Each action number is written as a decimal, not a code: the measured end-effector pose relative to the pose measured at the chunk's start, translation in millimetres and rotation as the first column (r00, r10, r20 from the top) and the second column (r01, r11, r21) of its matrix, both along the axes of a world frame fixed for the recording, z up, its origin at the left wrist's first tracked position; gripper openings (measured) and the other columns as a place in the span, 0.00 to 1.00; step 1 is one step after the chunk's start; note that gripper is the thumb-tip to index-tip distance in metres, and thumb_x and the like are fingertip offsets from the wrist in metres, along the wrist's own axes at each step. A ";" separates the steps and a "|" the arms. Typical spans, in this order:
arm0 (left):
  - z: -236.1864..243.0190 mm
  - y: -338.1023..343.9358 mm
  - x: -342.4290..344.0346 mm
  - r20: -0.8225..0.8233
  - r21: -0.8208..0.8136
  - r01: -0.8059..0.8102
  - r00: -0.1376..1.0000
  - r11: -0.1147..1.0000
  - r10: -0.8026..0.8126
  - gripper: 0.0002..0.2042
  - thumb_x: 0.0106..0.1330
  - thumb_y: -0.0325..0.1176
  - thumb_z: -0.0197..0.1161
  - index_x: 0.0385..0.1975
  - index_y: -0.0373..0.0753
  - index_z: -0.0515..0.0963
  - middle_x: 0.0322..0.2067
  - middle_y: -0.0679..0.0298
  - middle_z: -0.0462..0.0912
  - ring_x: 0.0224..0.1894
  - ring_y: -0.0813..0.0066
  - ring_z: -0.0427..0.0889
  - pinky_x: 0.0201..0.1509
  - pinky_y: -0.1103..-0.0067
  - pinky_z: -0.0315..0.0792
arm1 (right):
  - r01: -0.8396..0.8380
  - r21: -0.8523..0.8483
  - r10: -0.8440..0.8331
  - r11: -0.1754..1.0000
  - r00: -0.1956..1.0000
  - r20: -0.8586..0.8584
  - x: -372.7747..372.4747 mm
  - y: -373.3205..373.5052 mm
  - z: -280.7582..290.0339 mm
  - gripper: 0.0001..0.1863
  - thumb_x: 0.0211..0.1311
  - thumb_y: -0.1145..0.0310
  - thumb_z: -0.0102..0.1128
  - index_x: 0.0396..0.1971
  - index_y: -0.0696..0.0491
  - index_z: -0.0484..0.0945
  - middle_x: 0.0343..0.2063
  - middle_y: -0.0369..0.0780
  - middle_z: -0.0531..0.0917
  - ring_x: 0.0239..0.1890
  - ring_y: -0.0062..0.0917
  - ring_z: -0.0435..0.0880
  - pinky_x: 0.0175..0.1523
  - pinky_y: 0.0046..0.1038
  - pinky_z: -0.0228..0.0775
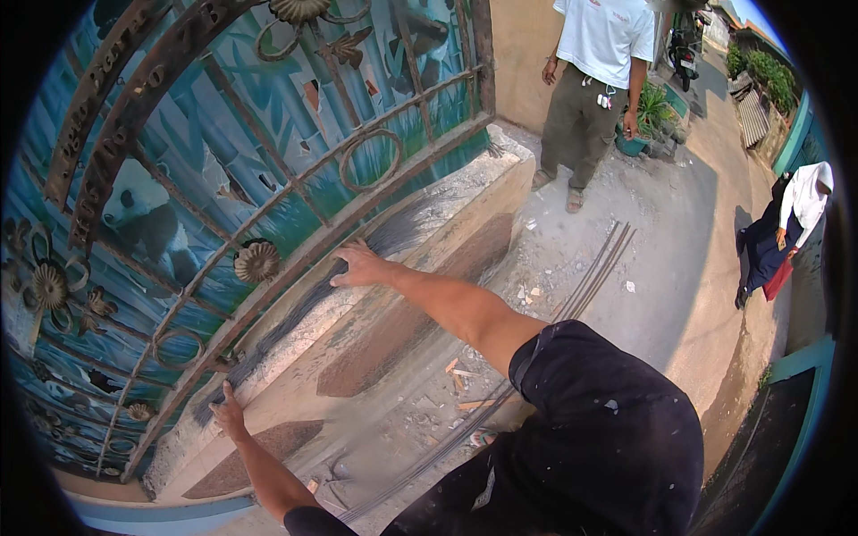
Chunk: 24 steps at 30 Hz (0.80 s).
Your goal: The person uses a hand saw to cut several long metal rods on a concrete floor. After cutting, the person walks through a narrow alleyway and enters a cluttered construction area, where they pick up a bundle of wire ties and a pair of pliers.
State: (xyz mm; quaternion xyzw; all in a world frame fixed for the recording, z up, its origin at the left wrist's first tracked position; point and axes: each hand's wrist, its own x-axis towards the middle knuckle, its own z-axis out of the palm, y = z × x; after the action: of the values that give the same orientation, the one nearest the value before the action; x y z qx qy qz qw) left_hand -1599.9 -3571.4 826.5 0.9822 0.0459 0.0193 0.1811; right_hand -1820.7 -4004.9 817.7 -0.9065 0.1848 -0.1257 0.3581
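Observation:
A long bundle of thin dark wires (384, 237) lies along the top of a low concrete wall (429, 259), beneath a rusty iron fence. My right hand (365, 266) reaches over the middle of the bundle, fingers spread, at or just above the wires. Toward the bundle's lower left end, my left hand (230, 414) is at the ledge with thumb and forefinger apart. Neither hand shows anything gripped in it. Whether the fingertips press on the wires is too small to tell.
The iron fence (357, 201) with curled ornaments rises over the wall. Long metal rods (597, 272) lie on the rubble-strewn ground beside me. A person in a white shirt (606, 45) stands ahead near a potted plant (657, 112). Another person (786, 228) is on the lane at right.

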 end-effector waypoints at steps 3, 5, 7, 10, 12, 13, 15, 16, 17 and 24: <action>-13.6 -1.6 2.0 0.139 -0.150 -0.040 0.988 0.988 0.061 0.53 0.56 0.72 0.50 0.66 0.26 0.50 0.60 0.33 0.62 0.66 0.44 0.57 0.68 0.58 0.50 | -0.067 0.103 0.065 0.992 0.998 0.021 -19.7 -8.3 24.9 0.38 0.55 0.49 0.63 0.62 0.54 0.64 0.65 0.50 0.59 0.71 0.43 0.48 0.73 0.44 0.42; -20.8 -19.7 -13.1 0.258 -0.269 -0.059 0.957 0.961 0.131 0.53 0.56 0.70 0.53 0.65 0.23 0.52 0.58 0.32 0.63 0.64 0.43 0.62 0.67 0.61 0.55 | -0.101 0.064 0.095 0.993 0.991 0.097 -43.1 -19.4 34.9 0.37 0.55 0.50 0.63 0.61 0.54 0.65 0.64 0.49 0.60 0.70 0.42 0.49 0.72 0.43 0.46; -39.9 -2.9 0.3 0.385 -0.187 -0.033 0.917 0.982 0.104 0.52 0.57 0.68 0.55 0.64 0.22 0.53 0.59 0.32 0.63 0.62 0.43 0.65 0.65 0.59 0.58 | -0.142 -0.033 0.146 0.989 0.955 0.257 -59.5 -19.9 40.4 0.33 0.56 0.52 0.64 0.58 0.55 0.67 0.61 0.50 0.63 0.69 0.43 0.53 0.70 0.42 0.51; -35.2 -77.6 -97.4 0.381 -0.380 -0.031 0.905 0.924 0.187 0.49 0.58 0.63 0.58 0.63 0.21 0.54 0.59 0.33 0.62 0.61 0.43 0.65 0.64 0.59 0.59 | -0.091 -0.126 0.145 0.988 0.833 0.534 -130.0 -42.8 2.8 0.27 0.58 0.57 0.64 0.52 0.56 0.70 0.54 0.48 0.69 0.64 0.42 0.62 0.65 0.40 0.59; -42.0 -94.3 -158.0 0.411 -0.489 0.013 0.885 0.872 0.217 0.46 0.59 0.59 0.60 0.62 0.21 0.55 0.59 0.34 0.63 0.61 0.43 0.65 0.64 0.60 0.58 | -0.147 -0.018 0.136 0.989 0.857 0.496 -202.2 -49.8 -27.7 0.23 0.58 0.60 0.64 0.48 0.58 0.71 0.49 0.47 0.72 0.56 0.42 0.69 0.59 0.39 0.64; -79.8 -80.2 -171.7 0.459 -0.477 0.072 0.870 0.876 0.179 0.45 0.60 0.57 0.61 0.62 0.20 0.56 0.59 0.35 0.63 0.61 0.44 0.65 0.65 0.60 0.58 | -0.148 0.072 0.108 0.986 0.914 0.392 -249.5 -52.6 -43.2 0.23 0.59 0.59 0.62 0.47 0.59 0.71 0.45 0.47 0.73 0.52 0.42 0.71 0.56 0.40 0.65; -141.5 -107.0 -248.2 0.132 -0.484 -0.002 0.988 0.875 0.076 0.46 0.60 0.56 0.61 0.65 0.22 0.51 0.63 0.37 0.58 0.65 0.47 0.62 0.66 0.64 0.58 | -0.121 -0.028 0.121 0.992 0.993 -0.006 -361.3 -77.4 -143.4 0.24 0.63 0.53 0.54 0.50 0.58 0.71 0.45 0.49 0.75 0.51 0.43 0.74 0.57 0.38 0.66; -182.4 -109.0 -287.2 -0.092 -0.145 -0.100 0.992 0.984 0.087 0.45 0.59 0.55 0.61 0.64 0.22 0.54 0.62 0.39 0.62 0.63 0.50 0.64 0.64 0.66 0.60 | -0.157 0.005 0.156 0.988 0.977 -0.143 -431.8 -90.9 -196.3 0.25 0.62 0.53 0.54 0.52 0.56 0.70 0.47 0.49 0.75 0.52 0.44 0.75 0.57 0.37 0.67; -212.5 -112.8 -343.7 -0.337 -0.542 -0.125 0.938 0.831 -0.078 0.37 0.61 0.51 0.61 0.61 0.27 0.61 0.56 0.44 0.70 0.60 0.49 0.66 0.63 0.61 0.60 | -0.170 0.065 0.182 0.983 0.930 -0.321 -496.4 -105.3 -216.6 0.24 0.59 0.55 0.57 0.51 0.53 0.71 0.48 0.49 0.75 0.52 0.44 0.75 0.55 0.40 0.69; -312.0 -232.7 -523.1 -0.909 -0.318 0.400 0.130 0.860 -0.396 0.33 0.60 0.53 0.61 0.56 0.32 0.68 0.51 0.49 0.73 0.52 0.57 0.73 0.49 0.63 0.70 | 0.729 -0.185 -0.464 0.659 0.200 -0.863 -906.0 -195.9 -237.7 0.22 0.51 0.56 0.65 0.37 0.61 0.79 0.42 0.53 0.80 0.49 0.45 0.78 0.53 0.39 0.72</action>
State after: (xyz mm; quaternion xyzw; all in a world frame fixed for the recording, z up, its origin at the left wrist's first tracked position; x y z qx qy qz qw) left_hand -2123.0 -3804.1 514.6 0.7624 -0.1161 -0.6267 0.1120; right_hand -2726.8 -4200.9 580.0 -0.6343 0.6901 0.2394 0.2532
